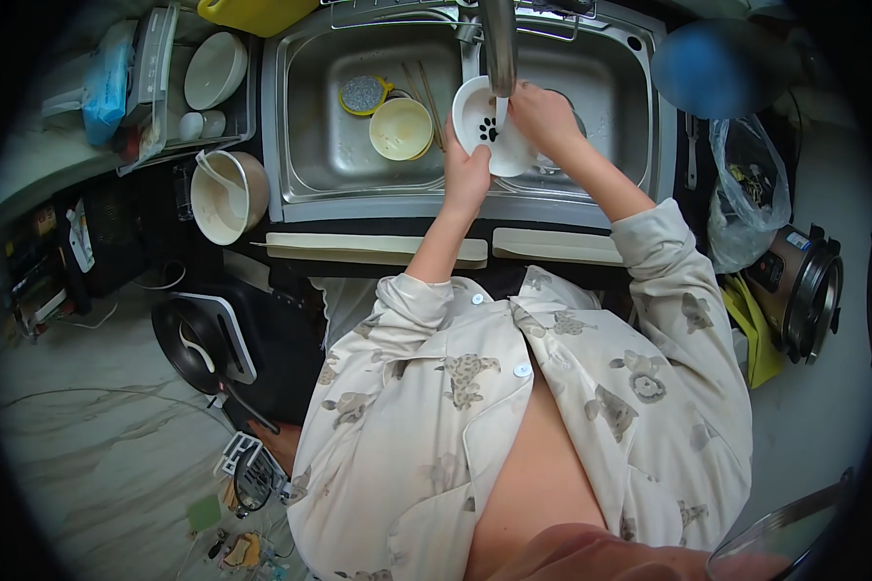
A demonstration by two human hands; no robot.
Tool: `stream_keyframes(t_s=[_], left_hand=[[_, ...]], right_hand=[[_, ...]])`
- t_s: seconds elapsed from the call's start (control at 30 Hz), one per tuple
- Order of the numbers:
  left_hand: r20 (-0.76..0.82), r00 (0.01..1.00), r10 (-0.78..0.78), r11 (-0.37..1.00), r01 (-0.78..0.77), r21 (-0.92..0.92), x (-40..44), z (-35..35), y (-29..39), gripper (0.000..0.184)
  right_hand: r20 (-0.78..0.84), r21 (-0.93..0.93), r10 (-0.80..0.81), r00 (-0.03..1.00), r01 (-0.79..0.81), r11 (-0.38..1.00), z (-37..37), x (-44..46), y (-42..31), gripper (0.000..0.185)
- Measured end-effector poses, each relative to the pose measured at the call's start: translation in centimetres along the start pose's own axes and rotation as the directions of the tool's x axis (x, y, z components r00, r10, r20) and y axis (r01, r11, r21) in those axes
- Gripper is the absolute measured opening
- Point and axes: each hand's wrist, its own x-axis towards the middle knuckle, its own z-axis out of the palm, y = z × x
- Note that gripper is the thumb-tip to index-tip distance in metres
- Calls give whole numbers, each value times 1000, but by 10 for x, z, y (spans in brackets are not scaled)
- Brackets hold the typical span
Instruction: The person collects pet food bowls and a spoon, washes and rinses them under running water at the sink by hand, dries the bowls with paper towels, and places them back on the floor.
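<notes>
Under the faucet (499, 44), a white bowl with a black paw print (477, 108) is tilted over the right basin (606, 126), with water running into it. My left hand (467, 174) grips its lower left rim, thumb on the inside. Closed at the bowl's upper right side is my right hand (545, 118); its fingertips are partly hidden by the faucet and stream. Another white dish (513, 160) shows just below the bowl. In the left basin (310, 145) lie a yellowish bowl (400, 129), a round scrubber with a yellow rim (363, 95) and chopsticks (422, 92).
Left of the sink stand a large bowl with a spoon (225, 208) and a rack (252, 107) holding a white bowl (215, 71). A plastic bag (746, 194) and a cooker (794, 290) are at the right. A black pan (179, 339) sits lower left.
</notes>
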Motion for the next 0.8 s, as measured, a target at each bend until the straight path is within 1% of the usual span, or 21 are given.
stream_keyframes(t_s=[0.07, 0.1, 0.17, 0.2, 0.23, 0.27, 0.3, 0.33, 0.37, 0.4, 0.43, 0.5, 0.53, 0.6, 0.63, 0.7, 0.73, 0.77, 0.8], left_hand=[[-43, 998, -47, 997, 45, -64, 0, -2, 0, 67], [-63, 996, -70, 993, 64, -96, 1, -3, 1, 67], [-81, 996, -36, 993, 27, -116, 3, -6, 3, 68], [-102, 995, -8, 990, -6, -139, 2, -6, 3, 69], [-106, 994, -11, 990, -4, -142, 1, -5, 2, 69], [-134, 990, 44, 992, -59, -112, 1, -2, 0, 69], [-158, 982, 104, 990, -118, -80, 2, 1, -1, 70], [-162, 971, 175, 984, -179, -14, 3, 3, -3, 70], [-161, 971, 175, 984, -180, -15, 2, 5, -4, 70], [-189, 972, 143, 987, -155, -51, 2, 8, -5, 70], [-214, 971, 106, 988, -127, -87, 1, 10, -6, 69], [-203, 974, 101, 987, -124, -106, 1, 11, -10, 69], [-193, 977, 91, 986, -116, -123, 0, 11, -9, 69], [-194, 979, 67, 989, -91, -117, -1, 11, -8, 69], [-199, 979, 48, 991, -71, -110, 0, 11, -5, 69], [-234, 970, 72, 989, -99, -109, 1, 7, 1, 69], [-262, 960, 94, 986, -126, -107, 1, 6, 2, 69], [-264, 960, 94, 986, -126, -106, 2, 5, 1, 69], [-256, 958, 126, 984, -154, -94, 1, 6, -1, 70]], right_hand=[[221, -68, 17, 975, -2, 998, -6, -1, -6, 27], [220, -66, 16, 975, -2, 998, -9, -3, -8, 27], [187, -7, 208, 960, -210, 978, -14, -7, -5, 52], [190, -10, 206, 960, -208, 978, -6, -10, 1, 52], [193, 215, 198, 961, -238, 947, 12, -14, 9, 64], [194, 430, 194, 962, -261, 864, 25, -18, 12, 77], [194, 431, 195, 961, -262, 864, 36, -19, 15, 77], [254, 592, 218, 942, -330, 735, 41, -19, 15, 85], [317, 722, 228, 921, -390, 572, 50, -19, 16, 92], [246, 673, 271, 931, -365, 643, 70, -16, 29, 80], [247, 673, 273, 930, -368, 642, 64, -18, 26, 80], [249, 372, 380, 891, -450, 812, 32, -14, 11, 68], [247, 373, 382, 891, -451, 811, 23, -12, 5, 68], [266, 308, 454, 851, -521, 796, 12, -10, -3, 56], [265, 307, 452, 852, -519, 798, 21, -11, 3, 56], [140, 532, 347, 927, -366, 763, 53, -17, 17, 54], [141, 533, 344, 928, -364, 764, 56, -18, 14, 54], [160, 720, 349, 923, -352, 598, 58, -19, 12, 51], [184, 861, 352, 918, -323, 394, 60, -22, 10, 48]])
